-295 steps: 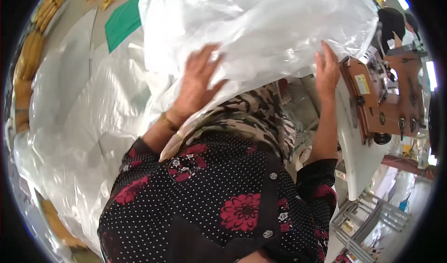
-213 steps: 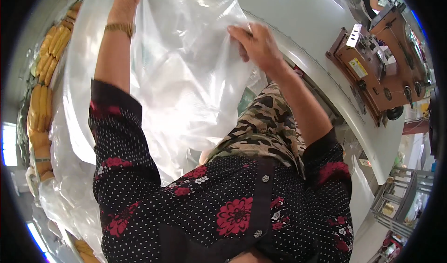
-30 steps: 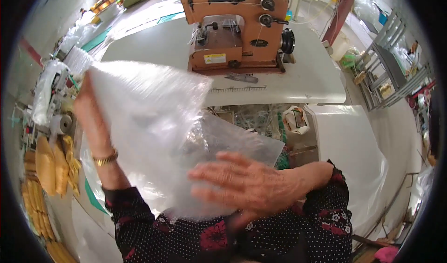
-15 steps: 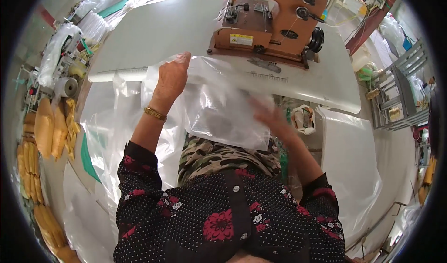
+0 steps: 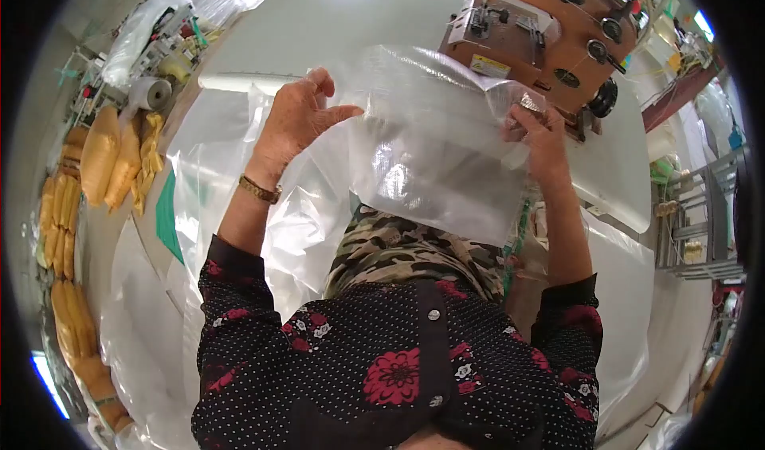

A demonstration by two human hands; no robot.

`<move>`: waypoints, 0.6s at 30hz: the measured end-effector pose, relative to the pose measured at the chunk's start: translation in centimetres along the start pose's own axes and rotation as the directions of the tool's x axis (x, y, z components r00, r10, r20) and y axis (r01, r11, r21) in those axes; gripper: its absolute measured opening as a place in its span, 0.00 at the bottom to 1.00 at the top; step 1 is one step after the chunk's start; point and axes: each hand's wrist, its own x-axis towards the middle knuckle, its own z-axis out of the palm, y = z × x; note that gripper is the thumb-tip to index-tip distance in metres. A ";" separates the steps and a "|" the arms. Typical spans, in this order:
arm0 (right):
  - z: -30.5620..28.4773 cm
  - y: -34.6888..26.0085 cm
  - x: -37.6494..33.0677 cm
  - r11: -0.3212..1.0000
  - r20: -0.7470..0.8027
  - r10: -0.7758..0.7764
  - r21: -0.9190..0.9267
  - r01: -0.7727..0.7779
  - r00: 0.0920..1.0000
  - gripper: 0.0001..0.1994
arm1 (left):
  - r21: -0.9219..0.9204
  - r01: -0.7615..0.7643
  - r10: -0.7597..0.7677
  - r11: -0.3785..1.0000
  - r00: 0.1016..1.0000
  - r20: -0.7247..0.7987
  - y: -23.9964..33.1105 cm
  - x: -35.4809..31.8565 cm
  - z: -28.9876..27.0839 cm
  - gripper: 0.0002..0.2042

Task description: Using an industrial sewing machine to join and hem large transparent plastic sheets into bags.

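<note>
Clear plastic bag [image 5: 434,147] spans L–R between hands; left hand [image 5: 296,119] pinches its left edge, right hand [image 5: 540,135] clamps right edge near sewing machine [image 5: 550,36].

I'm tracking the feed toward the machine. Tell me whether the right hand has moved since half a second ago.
Yes. The right hand has gone up the clear plastic bag to its top edge, now close beside the orange sewing machine.
</note>
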 end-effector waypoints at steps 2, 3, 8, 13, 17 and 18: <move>0.5 -2.0 0.1 0.998 0.052 -0.007 -0.058 0.010 0.999 0.11 | 0.051 0.061 -0.067 0.997 0.992 0.107 -1.0 -0.6 -1.6 0.17; 0.9 -3.0 0.1 0.998 0.082 -0.006 -0.060 0.011 0.997 0.11 | -0.053 -0.002 0.008 0.999 0.993 0.121 -1.4 -1.2 -2.2 0.14; 1.4 -5.7 0.9 0.995 0.180 -0.083 -0.047 0.093 0.980 0.12 | -0.245 -0.064 0.125 0.967 0.962 0.244 4.0 -3.6 -6.3 0.18; 2.2 -6.7 2.0 0.992 0.196 -0.089 -0.073 0.105 0.977 0.10 | -0.670 -0.395 0.549 0.628 0.835 0.023 10.1 -4.1 -6.4 0.13; 5.6 -7.4 -1.3 0.996 0.274 -0.038 -0.063 0.057 0.961 0.07 | -0.727 -0.538 0.721 0.427 0.687 -0.085 14.2 -4.2 -5.0 0.04; 6.5 -7.6 -2.8 0.997 0.280 -0.007 -0.071 0.027 0.960 0.07 | -0.731 -0.539 0.724 0.418 0.684 -0.091 14.4 -4.1 -3.8 0.04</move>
